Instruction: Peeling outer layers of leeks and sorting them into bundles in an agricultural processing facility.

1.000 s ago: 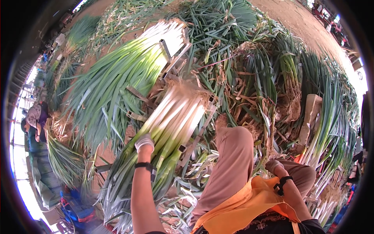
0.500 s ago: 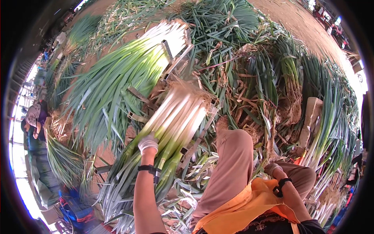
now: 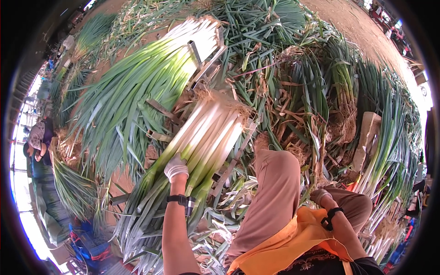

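A row of leeks (image 3: 208, 128) lies in a metal rack (image 3: 233, 158) before me, white stems and roots pointing away, green leaves toward me. My left hand (image 3: 176, 167), in a pale glove, is closed on the stalks at the left side of this row, where white turns to green; its fingertips are partly hidden. My right hand (image 3: 321, 197), also gloved, is by my bent right leg with its fingers curled. What it holds, if anything, cannot be made out. A larger heap of leeks (image 3: 156, 73) rests in a second metal rack (image 3: 206, 68) beyond.
Untrimmed leeks (image 3: 339, 91) with dry leaves and soil-brown roots are piled at right, near a pale block (image 3: 366, 137). Cut green leaves (image 3: 261, 23) cover the ground at the back. Another person (image 3: 39, 142) is at the far left, near a leek bundle (image 3: 75, 183).
My left hand has shifted slightly to the right over the stalks, its forearm moving with it. The right hand stays nearly still by the leg.
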Action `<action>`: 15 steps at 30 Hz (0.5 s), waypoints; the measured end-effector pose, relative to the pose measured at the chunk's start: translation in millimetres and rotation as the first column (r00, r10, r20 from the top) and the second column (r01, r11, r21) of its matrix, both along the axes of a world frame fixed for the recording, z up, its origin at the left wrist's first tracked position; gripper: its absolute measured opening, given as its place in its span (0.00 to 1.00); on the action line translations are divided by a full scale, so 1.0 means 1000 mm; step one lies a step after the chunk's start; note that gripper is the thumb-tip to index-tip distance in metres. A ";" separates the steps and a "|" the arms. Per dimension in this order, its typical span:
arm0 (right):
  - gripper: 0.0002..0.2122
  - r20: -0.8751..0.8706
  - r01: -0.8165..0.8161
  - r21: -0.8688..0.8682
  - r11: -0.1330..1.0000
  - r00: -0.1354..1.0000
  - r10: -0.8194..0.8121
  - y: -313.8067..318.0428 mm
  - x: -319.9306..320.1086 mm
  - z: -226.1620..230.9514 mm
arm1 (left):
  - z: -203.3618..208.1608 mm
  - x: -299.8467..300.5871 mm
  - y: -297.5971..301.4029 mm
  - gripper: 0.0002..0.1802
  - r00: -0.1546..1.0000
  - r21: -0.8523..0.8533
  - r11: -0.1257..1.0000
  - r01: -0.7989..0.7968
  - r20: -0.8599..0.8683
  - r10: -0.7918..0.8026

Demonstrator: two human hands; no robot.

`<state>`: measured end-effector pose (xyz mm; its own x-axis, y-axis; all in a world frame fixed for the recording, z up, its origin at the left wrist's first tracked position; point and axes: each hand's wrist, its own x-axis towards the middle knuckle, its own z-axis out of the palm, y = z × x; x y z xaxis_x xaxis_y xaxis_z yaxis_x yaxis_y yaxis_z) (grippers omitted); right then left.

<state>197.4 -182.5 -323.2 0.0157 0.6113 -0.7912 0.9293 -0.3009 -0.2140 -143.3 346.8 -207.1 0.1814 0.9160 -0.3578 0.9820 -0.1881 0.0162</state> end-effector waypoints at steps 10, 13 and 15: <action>0.16 0.023 0.522 -0.033 0.852 0.853 -0.522 0.018 -0.017 0.009 | -0.018 -0.003 0.017 0.15 0.983 -0.091 0.989 0.113 -0.132 -0.124; 0.15 -0.060 0.373 0.078 0.924 0.927 -0.370 -0.030 -0.005 -0.037 | -0.027 0.009 0.018 0.13 0.972 0.014 0.982 0.189 -0.142 -0.185; 0.12 0.047 0.280 -0.106 0.954 0.960 -0.276 0.047 -0.031 0.017 | -0.055 -0.028 0.019 0.13 0.978 0.127 0.991 0.044 -0.206 -0.017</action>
